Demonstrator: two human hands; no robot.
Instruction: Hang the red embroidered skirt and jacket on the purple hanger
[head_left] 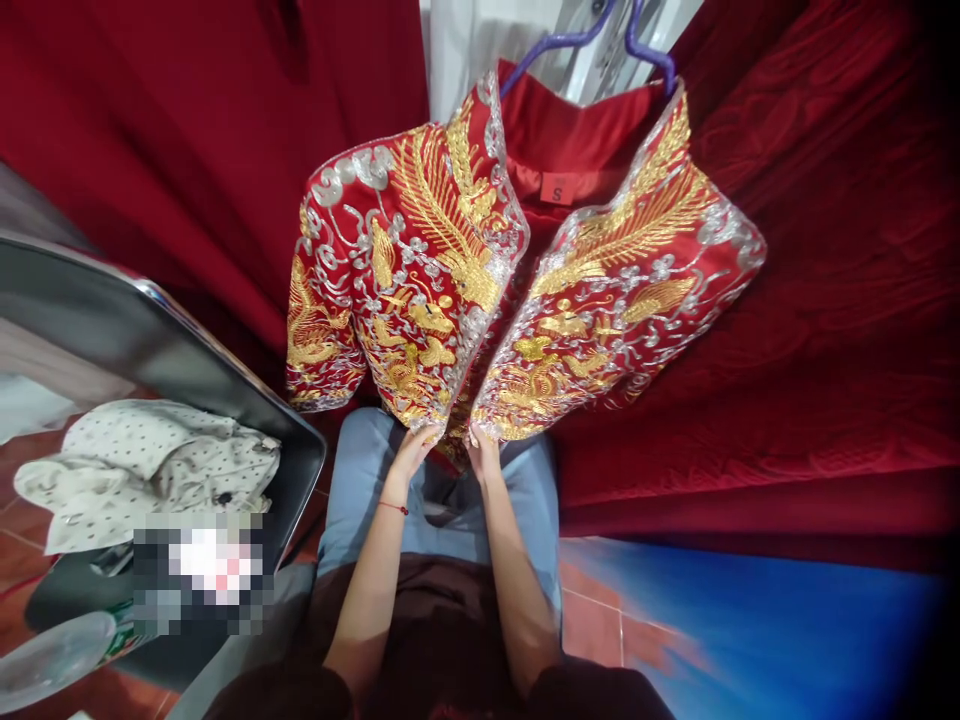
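Observation:
A red jacket (420,270) with heavy gold and silver embroidery hangs open on a purple hanger (570,40) in front of me. A size label marked S (559,187) shows inside its collar. My left hand (415,448) pinches the bottom hem of the left front panel. My right hand (482,448) pinches the bottom hem of the right front panel (600,300). The two hands sit close together below the jacket's open front. A thin red string circles my left wrist.
Red fabric (825,300) drapes behind and to the right of the jacket. A metal chair (150,330) at the left carries a spotted white garment (150,465). A blue surface (750,630) lies at the lower right over a tiled floor.

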